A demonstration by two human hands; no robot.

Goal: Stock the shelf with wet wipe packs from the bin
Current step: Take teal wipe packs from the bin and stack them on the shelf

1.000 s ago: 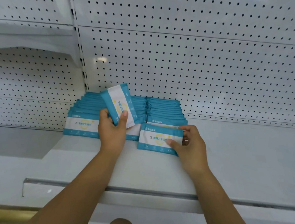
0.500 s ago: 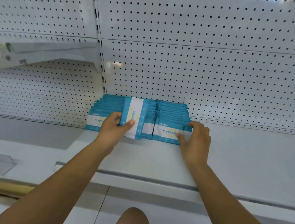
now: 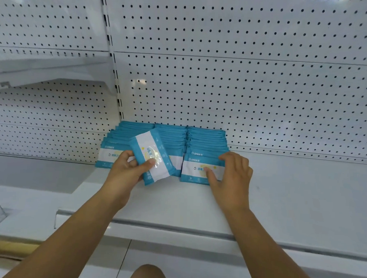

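far out at nine o'clock a neighbouring shelf hangs higher up, and a slotted upright splits that bay from mine. on my shelf three rows of blue-and-white wet wipe packs lean back toward the pegboard panel at twelve o'clock. the left row sits partly behind my left grip, which is clamped on a single pack: thumb across its printed face, fingers curled behind it. that pack is held in front of the left row and the middle row, covering part of their front labels; i cannot tell whether its lower corner touches the shelf. its long axis runs from eleven o'clock to five o'clock, printed face toward me. at three o'clock of it the right row ends in a front pack that stands on its long edge, long axis nine to three o'clock, label facing me. my right grip is clamped on it, fingers hooked over its top edge and thumb pressed on the label. at six o'clock my knee shows below the shelf lip.
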